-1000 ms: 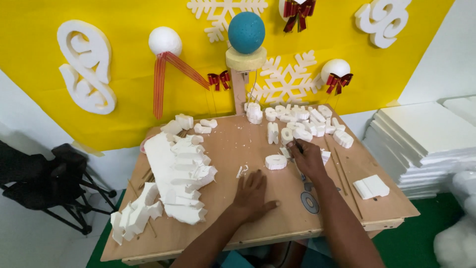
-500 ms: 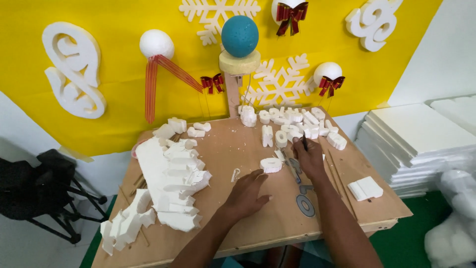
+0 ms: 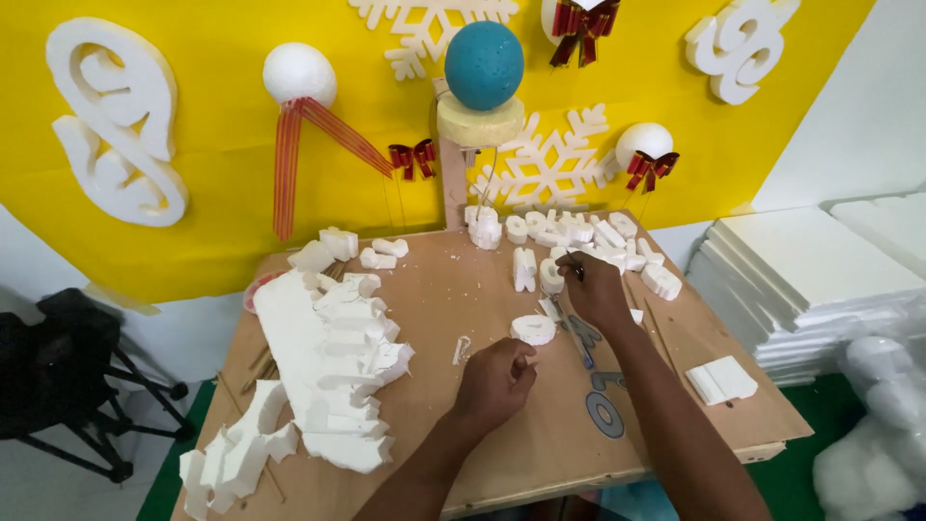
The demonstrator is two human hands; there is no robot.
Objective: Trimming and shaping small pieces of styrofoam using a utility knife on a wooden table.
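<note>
Near the tabletop (image 3: pixel 540 453) centre, my left hand (image 3: pixel 494 383) pinches a small rounded white foam piece (image 3: pixel 533 329); my right hand (image 3: pixel 593 289) grips a thin dark tool (image 3: pixel 579 273) towards the far edge.

- No packages, labels or screens show.
- The nearest thing to a sign is the yellow backdrop board (image 3: pixel 222 145) behind the counter (image 3: pixel 502 463), from nine to two o'clock; it carries white foam ornaments, snowflakes and red bows.
- Grey cut-out shapes (image 3: pixel 606 413) lie flat on the counter at five o'clock.
</note>
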